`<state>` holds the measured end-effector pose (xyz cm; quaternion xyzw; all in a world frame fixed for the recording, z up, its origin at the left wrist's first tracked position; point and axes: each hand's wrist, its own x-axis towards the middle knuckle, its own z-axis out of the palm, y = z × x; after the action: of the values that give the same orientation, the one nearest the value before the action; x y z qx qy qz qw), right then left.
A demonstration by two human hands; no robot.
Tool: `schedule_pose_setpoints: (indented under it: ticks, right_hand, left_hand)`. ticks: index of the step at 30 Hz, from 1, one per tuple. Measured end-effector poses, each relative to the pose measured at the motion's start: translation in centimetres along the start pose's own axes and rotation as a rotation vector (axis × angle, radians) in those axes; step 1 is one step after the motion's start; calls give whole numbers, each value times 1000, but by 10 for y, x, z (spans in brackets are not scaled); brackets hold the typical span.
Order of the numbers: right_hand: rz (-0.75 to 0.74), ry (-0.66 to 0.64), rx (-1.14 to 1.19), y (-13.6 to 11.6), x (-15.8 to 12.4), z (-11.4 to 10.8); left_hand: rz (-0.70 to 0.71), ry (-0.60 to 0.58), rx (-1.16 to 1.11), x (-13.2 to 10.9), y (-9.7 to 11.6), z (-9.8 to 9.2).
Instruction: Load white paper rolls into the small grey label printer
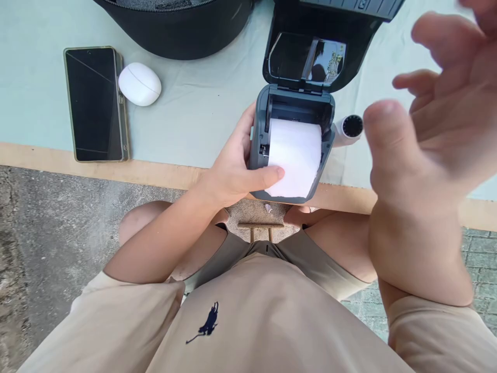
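Note:
A dark grey portable printer (328,147) has its lid (330,59) swung open away from me. Inside its compartment lies a roll of white paper (297,155). My left hand (240,166) is wrapped round the printer's left side, and its thumb rests on the paper. My right hand (435,103) is raised at the right, close to the camera, with its fingers apart and nothing in it. A small white cylinder with a black dial-like end (352,126) lies just right of the printer, partly hidden behind it.
A phone (95,103) and a white oval case (140,84) lie side by side at the left of the table (186,124). A black zipped bag (190,31) sits at the top. The table's wooden edge (166,173) runs above my knees.

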<state>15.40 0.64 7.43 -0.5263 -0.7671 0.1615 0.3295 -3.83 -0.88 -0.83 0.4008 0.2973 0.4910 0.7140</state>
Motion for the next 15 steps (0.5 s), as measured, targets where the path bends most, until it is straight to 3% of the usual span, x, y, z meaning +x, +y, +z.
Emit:
schedule_pose_setpoints:
  ticks: [5,10,14,15]
  right_hand:
    - [-93,-41,144,12,18,6]
    - [-131,46,117,8,14,11]
    - [-165,-13,145,8,2,13]
    - [-197,-34,150,9,0,14]
  left_hand:
    - [50,-104,73,3,-7,-7]
    - [89,-225,142,6,-7,-11]
    - [150,-157,176,9,-12,-12]
    - [181,-195,183,10,-15,-13]
